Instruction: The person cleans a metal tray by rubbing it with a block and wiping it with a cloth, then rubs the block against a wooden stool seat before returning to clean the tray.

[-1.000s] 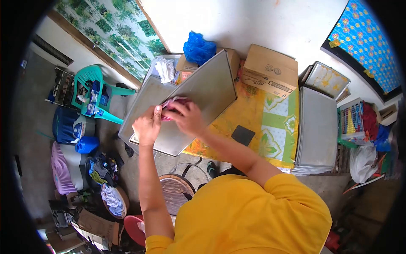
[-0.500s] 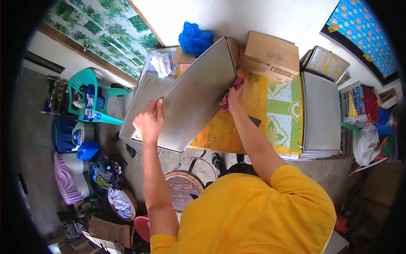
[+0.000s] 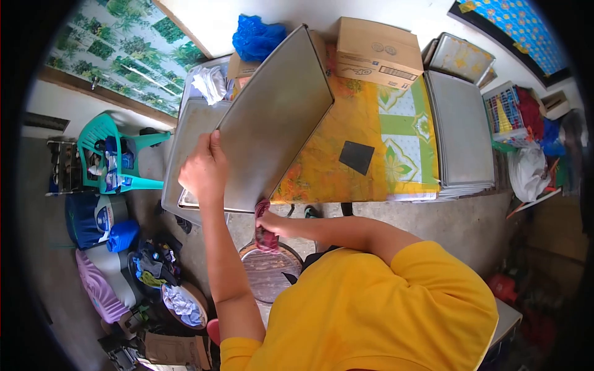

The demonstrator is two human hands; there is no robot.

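A large grey metal tray stands tilted above the table's left part, one corner pointing up. My left hand is closed on its left edge, thumb on top. Bunched in my right hand is a dark red cloth, which meets the tray's near bottom corner. Beneath the raised tray, another flat tray lies partly hidden. A small dark square piece rests on the yellow patterned tablecloth.
Stacked metal trays fill the table's right end. A cardboard box and a blue plastic bag stand at the back by the wall. A round wooden stool is near my body; a green chair is left.
My right hand with the cloth has moved from the tray's right edge down to its near bottom corner. The dark square piece is now uncovered. My left hand keeps its hold.
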